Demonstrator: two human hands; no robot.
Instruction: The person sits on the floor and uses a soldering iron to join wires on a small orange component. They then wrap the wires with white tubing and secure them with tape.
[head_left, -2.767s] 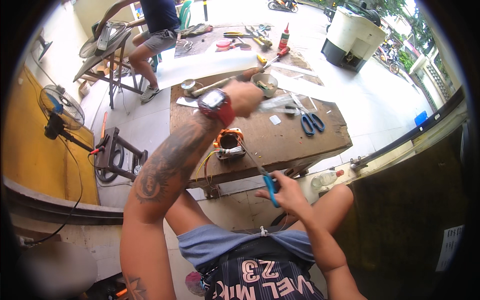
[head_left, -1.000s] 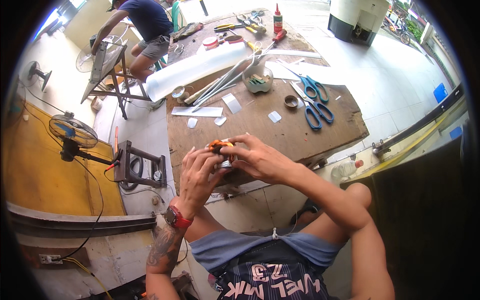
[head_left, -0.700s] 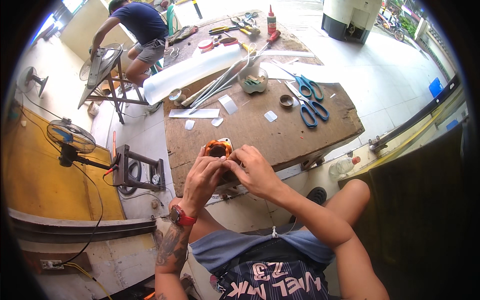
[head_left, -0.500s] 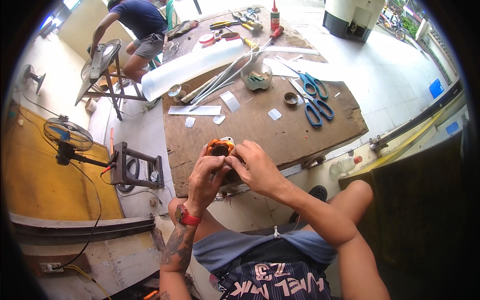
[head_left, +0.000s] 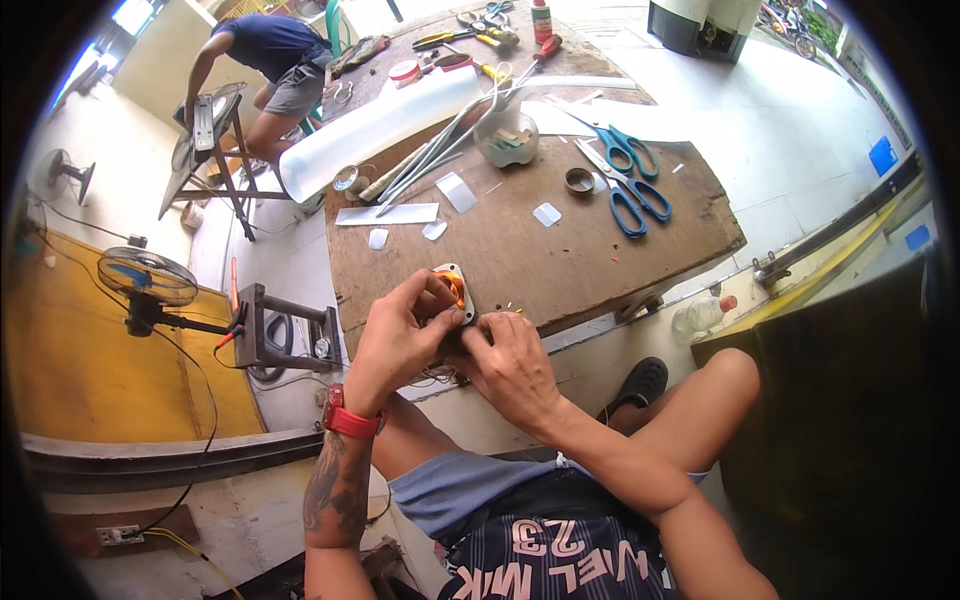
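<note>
A fan-motor stator with orange copper windings [head_left: 453,284] and a pale metal rim stands tilted at the table's near edge. My left hand [head_left: 405,325] grips it from the left, fingertips curled over the windings. Close against its near right side, my right hand [head_left: 515,365] has thumb and fingers pinched together. Whatever lies between those fingertips is hidden. Thin wires show below the stator by the table edge. Past my hands lie small cut pieces of white sheet, among them one square [head_left: 547,214] and a long strip [head_left: 388,215].
Two blue-handled scissors [head_left: 627,207], a roll of brown tape [head_left: 579,181] and a clear bowl of scraps [head_left: 505,139] lie on the wooden table [head_left: 640,255]. Behind them is a large white sheet roll [head_left: 380,135]. At far left, another person [head_left: 270,50] bends over a stand.
The stator has tipped, showing its rim more side-on. My left hand has turned over its top, and my right hand has lowered to its near side. The view has shifted slightly.
</note>
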